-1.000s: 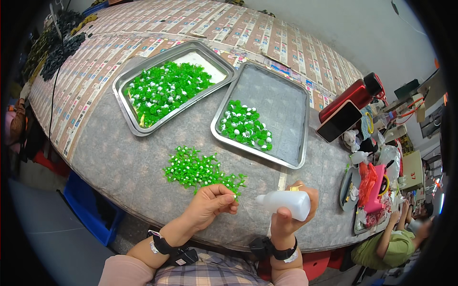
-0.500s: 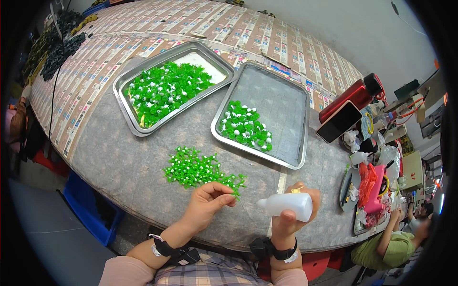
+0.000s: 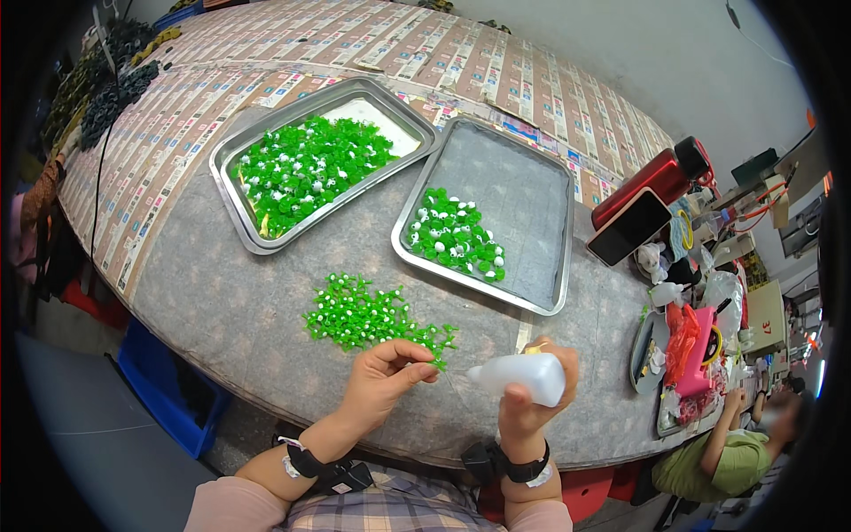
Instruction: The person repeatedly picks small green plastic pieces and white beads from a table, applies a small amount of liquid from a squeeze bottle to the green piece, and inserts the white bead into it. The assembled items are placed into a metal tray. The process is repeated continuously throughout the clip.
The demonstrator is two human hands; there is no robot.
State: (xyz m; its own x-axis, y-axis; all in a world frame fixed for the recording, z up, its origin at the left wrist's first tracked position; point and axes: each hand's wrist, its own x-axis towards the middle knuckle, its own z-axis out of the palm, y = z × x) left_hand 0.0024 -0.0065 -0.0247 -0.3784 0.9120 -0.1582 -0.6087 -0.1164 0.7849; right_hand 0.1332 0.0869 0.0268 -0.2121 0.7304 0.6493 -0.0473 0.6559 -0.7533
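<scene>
In the head view, the left hand [image 3: 377, 386] is just above the near part of the desk [image 3: 222, 293], its thumb and index finger pinched together on a small green plastic piece [image 3: 438, 362] that pokes out past the fingertips. The right hand [image 3: 542, 395] has its fingers wrapped around a translucent white squeeze bottle [image 3: 527, 377], which is tipped on its side with the nozzle pointing left toward the pinched piece; the nozzle tip and the piece are near each other but apart. Just beyond the left hand, a loose pile of green pieces with white spots [image 3: 359, 310] lies directly on the gray desk covering. Farther back, a left metal tray [image 3: 232, 191] is heaped with green-and-white pieces [image 3: 306, 164], leaving a bare patch at its far right corner. Its right end meets a right metal tray [image 3: 523, 177], where a smaller cluster of green-and-white pieces [image 3: 454, 235] sits toward the near left corner. To the right of the trays, a smartphone [image 3: 629, 226] leans against a red flask [image 3: 647, 182]. A person in a green shirt [image 3: 722, 461] sits at the far right.
</scene>
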